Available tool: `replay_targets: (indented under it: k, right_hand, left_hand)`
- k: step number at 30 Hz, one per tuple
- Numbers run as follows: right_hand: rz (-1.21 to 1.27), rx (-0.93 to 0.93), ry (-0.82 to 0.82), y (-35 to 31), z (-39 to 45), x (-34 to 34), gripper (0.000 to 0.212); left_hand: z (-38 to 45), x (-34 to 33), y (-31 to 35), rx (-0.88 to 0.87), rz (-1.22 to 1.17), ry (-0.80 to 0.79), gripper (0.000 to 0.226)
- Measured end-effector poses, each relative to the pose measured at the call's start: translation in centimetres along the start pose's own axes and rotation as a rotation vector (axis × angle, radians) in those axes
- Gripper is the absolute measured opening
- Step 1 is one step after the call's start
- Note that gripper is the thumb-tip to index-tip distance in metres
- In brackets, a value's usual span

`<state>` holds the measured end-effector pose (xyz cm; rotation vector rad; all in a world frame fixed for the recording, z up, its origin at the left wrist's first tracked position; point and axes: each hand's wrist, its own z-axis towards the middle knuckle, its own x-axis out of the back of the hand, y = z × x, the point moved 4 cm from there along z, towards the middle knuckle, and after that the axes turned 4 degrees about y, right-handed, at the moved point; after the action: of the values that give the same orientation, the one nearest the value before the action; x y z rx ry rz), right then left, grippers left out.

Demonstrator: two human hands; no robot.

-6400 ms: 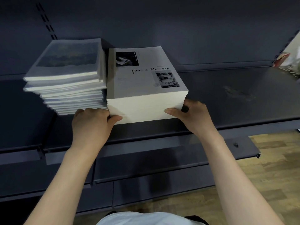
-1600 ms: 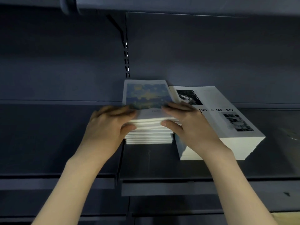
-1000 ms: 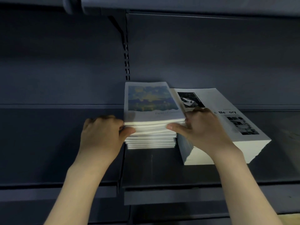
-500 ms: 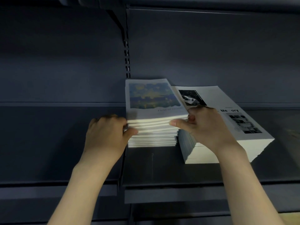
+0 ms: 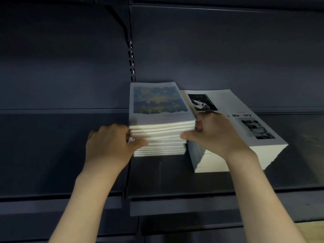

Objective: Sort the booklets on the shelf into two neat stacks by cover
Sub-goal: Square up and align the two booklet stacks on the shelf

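Two stacks of booklets stand side by side on the dark shelf. The left stack has a blue-and-yellow painted cover on top; its upper booklets jut forward over the lower ones. The right stack is taller, with a white cover bearing black-and-white photos, and sits angled. My left hand grips the left side of the painted-cover stack, thumb across its front edges. My right hand grips that stack's right side, thumb on the front, fingers tucked between the two stacks.
A slotted upright runs down the dark back panel behind the stacks. A seam between two shelf boards lies just left of the painted-cover stack. Pale wood floor shows at the lower right.
Over the last second both hands slid from the top cover's front edge to the sides of the painted-cover stack. Its upper booklets have drawn closer into line.
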<state>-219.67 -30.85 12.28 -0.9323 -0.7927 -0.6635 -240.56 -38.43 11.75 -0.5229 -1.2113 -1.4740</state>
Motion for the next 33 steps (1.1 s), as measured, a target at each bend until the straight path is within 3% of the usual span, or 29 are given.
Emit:
replay_targets:
  k: [6,14,21,26,29,33]
  right_hand:
    - [-0.047,0.000,-0.036,-0.4,0.4,0.1,0.039]
    - [0.070,-0.082,-0.089,0.1,0.6,0.1,0.035]
    - [0.079,-0.067,-0.120,0.0,0.6,-0.5,0.036]
    - [0.045,-0.039,-0.119,-0.2,0.7,-0.1,0.042]
    - [0.028,-0.037,-0.124,-0.3,0.8,-0.1,0.041]
    - [0.009,-0.064,-0.117,-0.6,0.6,0.0,0.042]
  left_hand:
    - [-0.6,-1.0,-0.2,0.010,-0.034,0.057,0.040]
    - [-0.8,-1.1,-0.2,-0.063,-0.014,0.149,0.030]
    - [-0.4,-0.1,-1.5,0.061,-0.083,0.144,0.029]
    - [0.1,-0.3,-1.3,0.080,-0.088,0.053,0.034]
    - [0.2,-0.6,-0.9,0.034,-0.002,0.060,0.043]
    - [0.0,-1.0,-0.6,-0.040,0.029,0.152,0.032]
